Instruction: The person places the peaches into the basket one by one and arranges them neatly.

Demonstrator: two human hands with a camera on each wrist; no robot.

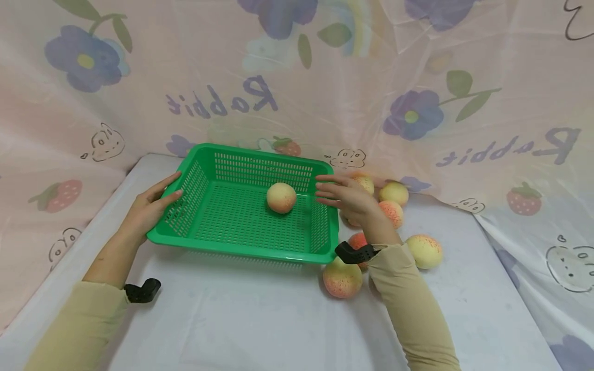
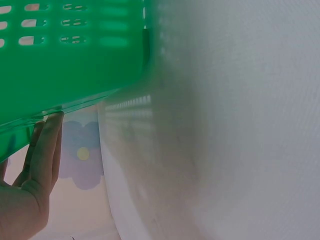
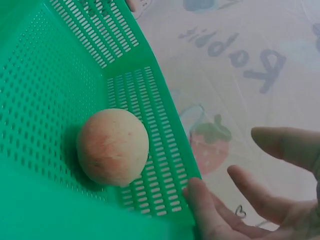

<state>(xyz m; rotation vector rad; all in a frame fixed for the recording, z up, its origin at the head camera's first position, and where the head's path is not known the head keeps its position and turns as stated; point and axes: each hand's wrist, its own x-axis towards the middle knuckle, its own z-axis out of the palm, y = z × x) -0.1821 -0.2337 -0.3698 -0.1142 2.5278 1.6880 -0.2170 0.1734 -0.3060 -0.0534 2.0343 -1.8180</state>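
A green plastic basket (image 1: 250, 219) with slotted walls stands in the middle of the head view, one peach (image 1: 281, 198) inside. My left hand (image 1: 147, 208) grips its left rim, the thumb over the edge. From the left wrist view, fingers (image 2: 46, 145) meet the rim of the basket (image 2: 75, 75), which overhangs the white tabletop. At the right rim, my right hand (image 1: 350, 200) has its fingers extended and spread. The right wrist view shows one fingertip (image 3: 197, 187) right at the rim, beside the peach (image 3: 113, 147).
Several more peaches lie on the white table (image 1: 223, 314) right of the basket, among them a near one (image 1: 342, 278) and one farther right (image 1: 424, 251). Some are partly hidden behind my right arm. A printed curtain (image 1: 297, 77) hangs along the back and sides.
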